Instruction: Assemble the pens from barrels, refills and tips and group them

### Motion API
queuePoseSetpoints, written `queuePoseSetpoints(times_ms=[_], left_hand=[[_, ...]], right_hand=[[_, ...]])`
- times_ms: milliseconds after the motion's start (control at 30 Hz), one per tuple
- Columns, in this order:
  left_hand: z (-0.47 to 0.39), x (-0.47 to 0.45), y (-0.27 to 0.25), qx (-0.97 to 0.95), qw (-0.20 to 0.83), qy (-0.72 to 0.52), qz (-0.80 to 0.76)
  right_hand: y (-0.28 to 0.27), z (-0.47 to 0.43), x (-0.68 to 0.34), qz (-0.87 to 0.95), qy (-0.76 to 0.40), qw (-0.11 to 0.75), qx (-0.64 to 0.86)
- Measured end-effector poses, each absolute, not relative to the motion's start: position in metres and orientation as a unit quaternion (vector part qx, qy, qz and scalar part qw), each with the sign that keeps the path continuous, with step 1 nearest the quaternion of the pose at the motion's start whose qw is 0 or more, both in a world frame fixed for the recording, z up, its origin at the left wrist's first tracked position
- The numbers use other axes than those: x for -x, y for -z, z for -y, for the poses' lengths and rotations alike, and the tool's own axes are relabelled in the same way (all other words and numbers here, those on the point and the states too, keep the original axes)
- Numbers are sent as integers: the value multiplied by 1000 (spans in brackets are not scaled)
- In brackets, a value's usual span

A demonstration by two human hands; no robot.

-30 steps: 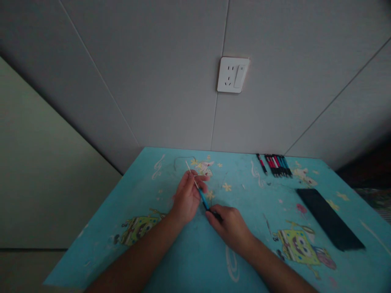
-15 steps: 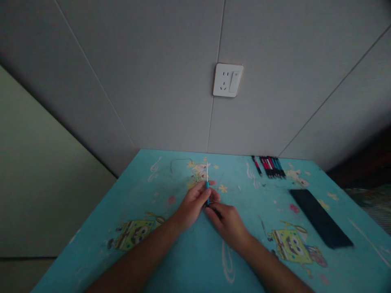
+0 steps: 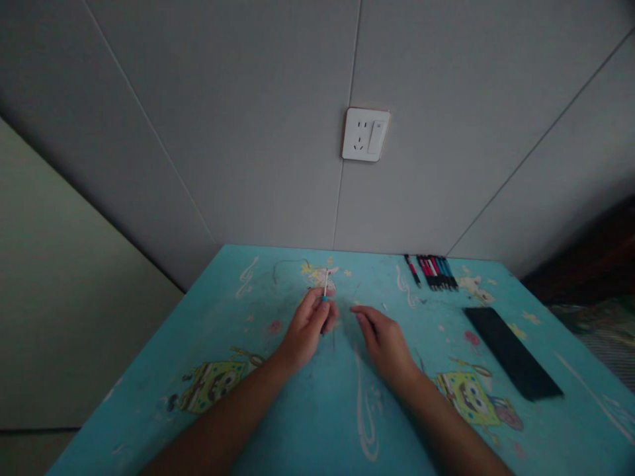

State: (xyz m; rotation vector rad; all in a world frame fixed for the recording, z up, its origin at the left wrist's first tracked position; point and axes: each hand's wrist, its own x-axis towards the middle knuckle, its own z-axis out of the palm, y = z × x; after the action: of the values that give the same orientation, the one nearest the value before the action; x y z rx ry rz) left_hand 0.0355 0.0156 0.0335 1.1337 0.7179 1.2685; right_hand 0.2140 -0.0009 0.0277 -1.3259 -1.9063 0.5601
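Observation:
My left hand (image 3: 306, 324) is closed around a pen barrel (image 3: 325, 299), blue where it shows. A thin white refill (image 3: 326, 283) stands out of its far end, pointing toward the wall. A dark lower end shows below the fingers. To the right, apart from the pen, is my right hand (image 3: 385, 340), with thumb and index finger brought together. Something small and dark may be at those fingertips, too small to make out. Both hands are just above the blue patterned tablecloth (image 3: 307, 410).
Several red, black and blue pens (image 3: 436, 272) lie in a row at the back right, with a single red-and-black pen (image 3: 412, 270) beside them. A dark flat strip (image 3: 513, 354) lies on the right. Behind the table, a wall socket (image 3: 366, 135) is on the grey wall.
My right hand has come away from the pen and moved right. My left hand has shifted slightly left, still holding the pen, with less blue showing above the fingers.

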Motion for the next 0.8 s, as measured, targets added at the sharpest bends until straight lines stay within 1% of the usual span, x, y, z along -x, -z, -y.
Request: queuePoseSetpoints(times_ms=[33, 100, 233, 300, 400, 600, 700, 800], left_hand=[[-16, -35, -33, -489, 602, -543, -321], [-15, -35, -30, -485, 609, -529, -338], [-13, -36, -24, -498, 607, -509, -353], [-12, -37, -23, -512, 601, -501, -355], [-12, -37, -22, -515, 611, -484, -357], [-13, -37, -20, -468, 676, -460, -335], [-14, -37, -20, -424, 709, -467, -315], [-14, -38, -20, -403, 714, -485, -304]], right_hand=[[-28, -4, -221, 733, -194, 371, 536], [-26, -14, -237, 716, -146, 349, 587], [-15, -30, -265, 677, -64, 250, 690], [-9, -34, -273, 667, -49, 214, 712], [-1, -38, -277, 664, -49, 194, 720], [5, -40, -277, 672, -48, 204, 710], [3, -41, -274, 681, -63, 249, 686], [-3, -37, -264, 687, -119, 314, 644]])
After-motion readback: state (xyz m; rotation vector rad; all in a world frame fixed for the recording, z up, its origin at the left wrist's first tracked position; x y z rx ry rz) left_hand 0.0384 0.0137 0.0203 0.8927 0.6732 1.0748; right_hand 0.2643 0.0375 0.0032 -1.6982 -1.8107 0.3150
